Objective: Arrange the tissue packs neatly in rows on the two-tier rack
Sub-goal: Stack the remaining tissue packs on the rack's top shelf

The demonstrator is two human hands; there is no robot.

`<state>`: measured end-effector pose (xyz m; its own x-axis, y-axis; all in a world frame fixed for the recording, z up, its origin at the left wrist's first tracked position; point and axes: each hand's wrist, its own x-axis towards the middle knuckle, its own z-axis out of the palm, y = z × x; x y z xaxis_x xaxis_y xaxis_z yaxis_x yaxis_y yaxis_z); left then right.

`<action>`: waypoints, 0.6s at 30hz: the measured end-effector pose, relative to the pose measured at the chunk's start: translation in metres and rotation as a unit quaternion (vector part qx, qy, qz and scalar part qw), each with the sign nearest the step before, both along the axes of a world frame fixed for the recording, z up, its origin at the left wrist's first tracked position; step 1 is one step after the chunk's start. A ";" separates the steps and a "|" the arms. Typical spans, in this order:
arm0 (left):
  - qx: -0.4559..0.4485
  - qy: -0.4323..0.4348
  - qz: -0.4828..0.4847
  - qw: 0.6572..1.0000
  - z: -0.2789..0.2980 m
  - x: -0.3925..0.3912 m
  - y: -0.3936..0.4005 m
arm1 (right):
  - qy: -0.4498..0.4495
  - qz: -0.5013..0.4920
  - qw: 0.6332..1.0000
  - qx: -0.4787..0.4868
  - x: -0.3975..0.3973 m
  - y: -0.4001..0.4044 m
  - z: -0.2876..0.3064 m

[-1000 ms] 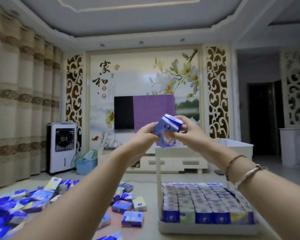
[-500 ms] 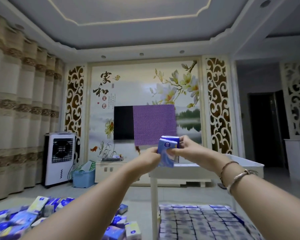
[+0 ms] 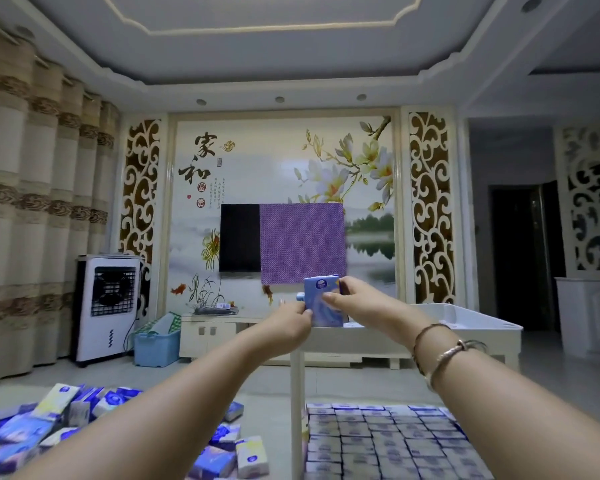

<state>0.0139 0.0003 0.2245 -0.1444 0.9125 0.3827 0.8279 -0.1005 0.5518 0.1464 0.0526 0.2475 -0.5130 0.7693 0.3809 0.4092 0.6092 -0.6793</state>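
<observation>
Loose packs are lying scattered on the floor at the left. The left hand is pinching the lower left edge of a blue pack, held upright at the near left corner of the rack's top tier; the right hand is gripping its right side, fingers curled behind. Below, the bottom tier is sitting full of tidy rows. The step in hand seems to be starting the top tier; next the pack needs lowering flat and square into a corner.
</observation>
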 end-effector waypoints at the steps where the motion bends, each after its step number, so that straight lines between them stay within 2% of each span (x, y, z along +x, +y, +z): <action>1: -0.003 0.012 0.008 1.000 0.000 0.001 0.000 | -0.008 -0.011 1.000 0.004 -0.002 0.001 -0.002; 5: -0.015 0.035 0.025 0.999 -0.001 0.002 0.001 | -0.082 -0.062 0.994 0.030 -0.007 0.006 -0.005; 8: -0.011 0.044 0.025 0.999 -0.001 0.004 0.000 | -0.110 -0.085 0.990 0.015 -0.005 0.003 -0.002; 11: 0.000 0.021 0.007 1.000 0.001 0.007 -0.001 | -0.121 -0.088 0.989 -0.004 -0.005 0.003 0.000; 15: -0.016 -0.014 -0.047 0.999 0.002 0.009 -0.002 | -0.181 -0.099 0.979 -0.003 -0.010 -0.003 0.007; 18: -0.026 -0.031 -0.045 0.998 0.002 0.007 0.000 | -0.190 -0.076 0.979 -0.019 -0.016 0.000 0.009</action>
<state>0.0213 0.0003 0.2266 -0.0823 0.9411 0.3281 0.7810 -0.1436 0.6078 0.1300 0.0527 0.2561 -0.4911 0.8572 0.1552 0.7200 0.4997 -0.4816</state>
